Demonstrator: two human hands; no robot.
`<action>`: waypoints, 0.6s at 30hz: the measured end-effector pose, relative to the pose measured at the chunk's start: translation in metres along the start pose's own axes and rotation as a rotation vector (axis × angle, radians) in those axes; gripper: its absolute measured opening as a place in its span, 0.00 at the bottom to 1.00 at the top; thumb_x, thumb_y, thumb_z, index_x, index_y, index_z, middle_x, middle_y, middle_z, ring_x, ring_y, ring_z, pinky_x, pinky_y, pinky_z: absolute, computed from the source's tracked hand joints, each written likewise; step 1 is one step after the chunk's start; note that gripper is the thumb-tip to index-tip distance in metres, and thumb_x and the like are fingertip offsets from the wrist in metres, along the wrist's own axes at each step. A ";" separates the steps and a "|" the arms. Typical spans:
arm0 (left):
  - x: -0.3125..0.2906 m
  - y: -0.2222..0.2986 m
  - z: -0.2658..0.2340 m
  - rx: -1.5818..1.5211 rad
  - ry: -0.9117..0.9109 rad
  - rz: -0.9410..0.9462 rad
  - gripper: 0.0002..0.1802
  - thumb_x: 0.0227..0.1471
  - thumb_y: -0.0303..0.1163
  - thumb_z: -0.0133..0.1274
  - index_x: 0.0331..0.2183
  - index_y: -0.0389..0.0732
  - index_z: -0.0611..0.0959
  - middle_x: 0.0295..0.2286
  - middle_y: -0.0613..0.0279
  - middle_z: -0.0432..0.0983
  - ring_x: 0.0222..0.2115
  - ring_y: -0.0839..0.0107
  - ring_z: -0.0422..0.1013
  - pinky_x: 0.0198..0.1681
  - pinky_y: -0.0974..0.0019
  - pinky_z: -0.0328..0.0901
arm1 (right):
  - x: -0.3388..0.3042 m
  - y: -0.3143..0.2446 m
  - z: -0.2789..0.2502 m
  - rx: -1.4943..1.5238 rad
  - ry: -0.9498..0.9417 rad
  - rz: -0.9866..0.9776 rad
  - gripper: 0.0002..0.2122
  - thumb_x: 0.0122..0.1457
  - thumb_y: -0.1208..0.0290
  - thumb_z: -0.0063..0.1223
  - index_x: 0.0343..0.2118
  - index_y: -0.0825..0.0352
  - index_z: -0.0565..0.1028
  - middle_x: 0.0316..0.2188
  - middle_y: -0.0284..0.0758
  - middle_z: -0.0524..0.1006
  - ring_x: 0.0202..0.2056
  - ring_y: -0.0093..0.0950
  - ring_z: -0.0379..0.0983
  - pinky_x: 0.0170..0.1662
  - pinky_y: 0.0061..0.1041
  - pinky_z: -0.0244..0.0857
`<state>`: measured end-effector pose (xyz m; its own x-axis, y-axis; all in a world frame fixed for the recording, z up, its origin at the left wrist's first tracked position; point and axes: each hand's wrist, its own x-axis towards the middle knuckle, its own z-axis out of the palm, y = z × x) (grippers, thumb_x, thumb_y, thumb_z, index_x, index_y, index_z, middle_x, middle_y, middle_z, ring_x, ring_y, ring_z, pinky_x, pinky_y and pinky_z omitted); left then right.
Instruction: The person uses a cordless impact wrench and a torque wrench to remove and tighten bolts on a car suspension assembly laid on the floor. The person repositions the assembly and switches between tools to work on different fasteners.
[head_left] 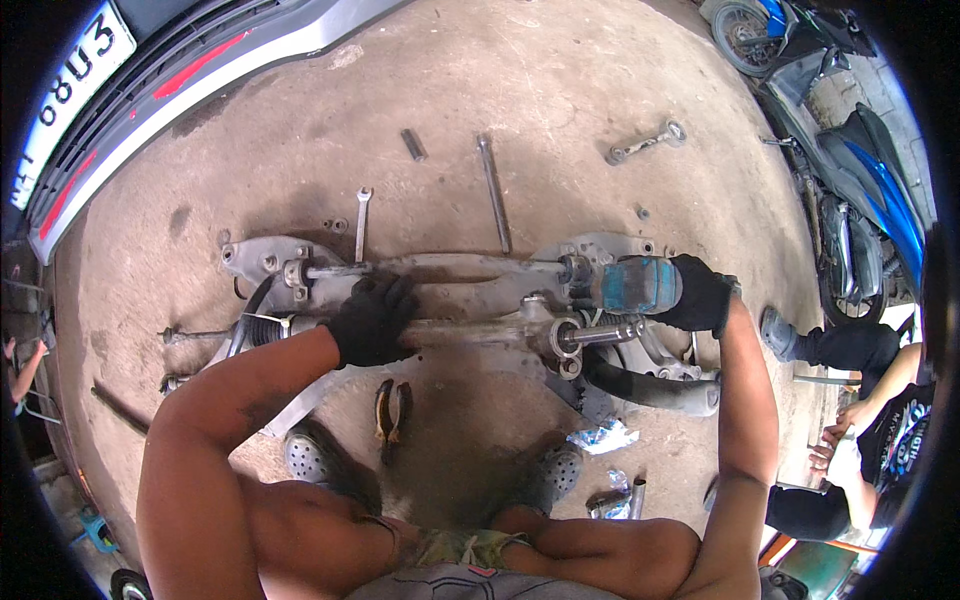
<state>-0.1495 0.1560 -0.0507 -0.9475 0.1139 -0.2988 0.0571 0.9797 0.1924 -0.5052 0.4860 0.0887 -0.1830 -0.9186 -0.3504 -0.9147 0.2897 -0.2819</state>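
A grey metal car subframe lies on the concrete across my front, with a steering rack along its near side. My left hand, in a black glove, is curled over the rack's left part; its palm side is hidden. My right hand, also gloved, grips a teal impact wrench. The wrench points left, its nose against or close to the bracket at the subframe's right end; contact is hard to make out. Below it, the rack's splined shaft sticks out to the right.
Beyond the subframe lie a combination wrench, a long bar, a short metal tube and a link arm. Pliers lie between my feet. A car bumper borders the far left, a motorcycle the right. A person sits at right.
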 end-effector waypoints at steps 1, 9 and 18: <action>-0.001 0.000 0.000 -0.005 -0.009 -0.011 0.45 0.49 0.63 0.56 0.56 0.36 0.74 0.63 0.34 0.54 0.63 0.38 0.54 0.63 0.35 0.50 | 0.000 0.000 0.001 -0.012 0.013 -0.001 0.17 0.42 0.59 0.71 0.33 0.61 0.80 0.28 0.42 0.81 0.32 0.44 0.78 0.39 0.39 0.72; -0.006 -0.004 0.006 0.028 0.026 0.010 0.46 0.50 0.63 0.55 0.58 0.37 0.73 0.63 0.35 0.56 0.64 0.39 0.53 0.65 0.36 0.47 | 0.001 -0.026 -0.008 -0.089 0.070 0.096 0.16 0.40 0.62 0.69 0.33 0.60 0.81 0.28 0.42 0.81 0.32 0.44 0.79 0.38 0.40 0.72; -0.003 0.004 -0.009 0.021 -0.061 -0.031 0.45 0.53 0.63 0.52 0.59 0.37 0.71 0.64 0.35 0.54 0.65 0.40 0.51 0.66 0.39 0.46 | 0.003 -0.001 0.004 -0.005 -0.016 0.091 0.15 0.42 0.59 0.71 0.30 0.61 0.80 0.28 0.42 0.81 0.32 0.44 0.79 0.38 0.38 0.73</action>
<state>-0.1496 0.1577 -0.0408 -0.9281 0.0926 -0.3606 0.0351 0.9860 0.1628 -0.5033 0.4838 0.0838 -0.2600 -0.8838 -0.3889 -0.8961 0.3709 -0.2438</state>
